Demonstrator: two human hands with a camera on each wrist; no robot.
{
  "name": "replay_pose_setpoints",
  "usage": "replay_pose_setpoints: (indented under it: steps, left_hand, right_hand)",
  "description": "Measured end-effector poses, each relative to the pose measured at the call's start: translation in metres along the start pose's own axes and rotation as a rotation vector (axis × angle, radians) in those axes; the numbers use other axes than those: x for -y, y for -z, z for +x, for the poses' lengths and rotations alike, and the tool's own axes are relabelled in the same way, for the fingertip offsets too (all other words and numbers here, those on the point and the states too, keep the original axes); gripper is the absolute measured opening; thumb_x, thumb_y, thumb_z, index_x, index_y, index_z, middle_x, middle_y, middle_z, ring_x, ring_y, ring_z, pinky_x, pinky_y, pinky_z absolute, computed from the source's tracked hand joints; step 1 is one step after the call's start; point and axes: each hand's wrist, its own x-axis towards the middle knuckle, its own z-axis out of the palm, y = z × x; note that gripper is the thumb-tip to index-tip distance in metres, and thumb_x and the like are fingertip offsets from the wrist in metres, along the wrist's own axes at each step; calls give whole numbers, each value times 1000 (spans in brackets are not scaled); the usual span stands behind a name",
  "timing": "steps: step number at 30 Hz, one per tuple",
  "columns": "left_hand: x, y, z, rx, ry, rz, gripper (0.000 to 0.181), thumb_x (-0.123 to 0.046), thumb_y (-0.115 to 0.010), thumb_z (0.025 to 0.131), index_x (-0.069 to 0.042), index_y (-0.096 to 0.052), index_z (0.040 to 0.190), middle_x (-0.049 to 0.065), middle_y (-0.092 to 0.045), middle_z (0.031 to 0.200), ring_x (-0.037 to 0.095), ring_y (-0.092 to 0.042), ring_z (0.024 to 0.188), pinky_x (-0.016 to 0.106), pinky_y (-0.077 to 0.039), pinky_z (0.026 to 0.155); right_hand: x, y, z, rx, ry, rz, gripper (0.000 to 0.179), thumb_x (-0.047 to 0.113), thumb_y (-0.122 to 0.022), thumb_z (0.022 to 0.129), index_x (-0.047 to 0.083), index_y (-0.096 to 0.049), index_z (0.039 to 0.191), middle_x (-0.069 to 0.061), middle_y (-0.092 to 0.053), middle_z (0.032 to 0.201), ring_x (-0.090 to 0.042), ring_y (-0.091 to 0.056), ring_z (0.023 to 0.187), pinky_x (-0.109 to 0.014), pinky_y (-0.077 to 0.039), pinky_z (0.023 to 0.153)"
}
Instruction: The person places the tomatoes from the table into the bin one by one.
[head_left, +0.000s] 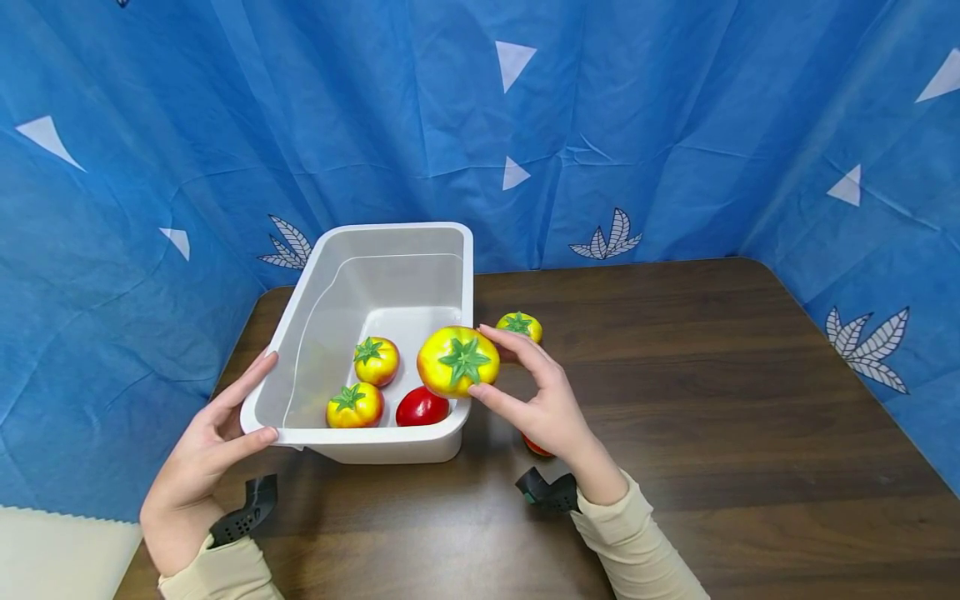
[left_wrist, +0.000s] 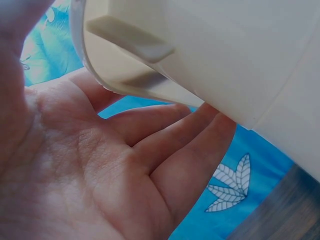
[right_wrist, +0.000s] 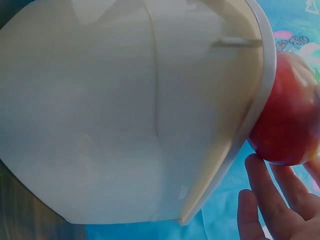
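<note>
My left hand [head_left: 197,457] grips the near left corner of a white plastic bin [head_left: 367,436], thumb and fingers at its rim; the left wrist view shows fingers under the rim, against the outer wall [left_wrist: 235,60]. Over the bin's near right rim, my right hand [head_left: 546,410] holds a yellow-and-red toy tomato [head_left: 442,360] with a green leaf top. Its red underside [right_wrist: 287,120] appears in the right wrist view. Inside the bin lie two yellow-red toy tomatoes [head_left: 377,372] [head_left: 356,410] and a plain red round piece [head_left: 422,408].
Right of the bin, another yellow toy tomato [head_left: 519,322] sits on the dark wooden table [head_left: 720,400], partly behind my right hand. A red object [head_left: 538,450] shows below that hand, mostly hidden. Blue patterned cloth [head_left: 420,108] hangs along the back and sides.
</note>
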Motion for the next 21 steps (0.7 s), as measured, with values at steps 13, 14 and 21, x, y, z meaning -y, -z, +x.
replay_pose_setpoints:
  steps: [13,14,21]
  left_hand:
    - [0,0,-1,-6,4,3,75,26,-48,82,4,-18,147,4,-11,157,10,-34,129,21,-48,85]
    - [0,0,-1,-6,4,3,75,25,-48,82,4,-18,147,4,-11,157,10,-34,129,21,-48,85]
    - [1,0,0,-3,5,10,76,26,-48,81,4,-18,147,4,-11,157,11,-35,128,22,-49,84]
  right_hand:
    - [11,-2,1,69,-1,8,58,6,-71,82,14,-50,136,-2,-55,132,-16,-52,116,-40,-42,98]
    - [14,-1,1,68,-3,4,58,4,-71,82,11,-50,135,-5,-55,130,-18,-52,115,-41,-42,98]
    - [10,12,3,39,-32,-31,56,1,-72,80,7,-52,132,-4,-56,128,-19,-52,114,-37,-44,95]
